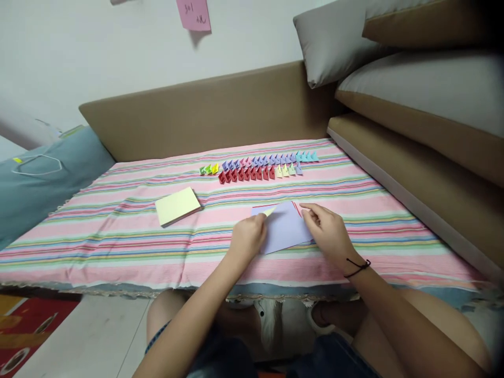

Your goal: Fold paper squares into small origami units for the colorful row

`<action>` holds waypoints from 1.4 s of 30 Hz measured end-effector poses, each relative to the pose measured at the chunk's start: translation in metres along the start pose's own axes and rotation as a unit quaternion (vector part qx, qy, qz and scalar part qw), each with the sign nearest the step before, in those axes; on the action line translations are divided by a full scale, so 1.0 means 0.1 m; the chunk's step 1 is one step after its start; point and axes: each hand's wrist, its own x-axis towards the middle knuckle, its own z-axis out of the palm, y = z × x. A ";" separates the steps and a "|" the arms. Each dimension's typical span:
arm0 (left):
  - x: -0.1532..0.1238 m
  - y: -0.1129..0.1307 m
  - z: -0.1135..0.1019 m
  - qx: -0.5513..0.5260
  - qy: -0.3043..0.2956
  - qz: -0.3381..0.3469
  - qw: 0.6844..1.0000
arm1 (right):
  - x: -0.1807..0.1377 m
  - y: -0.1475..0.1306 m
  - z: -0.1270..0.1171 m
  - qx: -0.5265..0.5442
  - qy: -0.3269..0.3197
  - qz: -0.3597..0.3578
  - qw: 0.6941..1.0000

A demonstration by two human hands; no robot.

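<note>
A small stack of coloured paper sheets (285, 226), lavender on top, lies on the striped cloth (118, 241) in front of me. My left hand (248, 239) is closed at the stack's left edge, pinching a small pale yellow paper piece (270, 211). My right hand (328, 231) rests on the stack's right edge, fingers curled, thumb and forefinger pinching the top sheet's corner. Behind the stack, two rows of small folded paper pieces (258, 168) in green, yellow, purple, pink, red and blue are lined up.
A pad of pale yellow paper (177, 206) lies to the left on the cloth. A tan sofa back (212, 107) and stacked grey and tan cushions (417, 89) stand behind and to the right. A pink note (193, 14) hangs on the wall.
</note>
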 end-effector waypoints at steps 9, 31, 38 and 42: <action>-0.10 0.05 -0.32 -0.610 0.102 -0.202 0.759 | 0.06 -0.23 0.12 0.416 -0.205 0.148 0.873; -0.30 0.19 -0.06 -0.520 0.201 -0.220 0.801 | 0.02 -0.20 0.13 0.387 -0.132 0.166 0.897; -0.31 0.45 -0.02 -0.667 0.046 -0.148 0.728 | -0.01 -0.28 0.11 0.348 -0.109 0.114 0.924; -0.33 0.50 0.03 -0.697 0.017 -0.171 0.696 | -0.02 -0.30 0.11 0.382 -0.127 0.105 0.909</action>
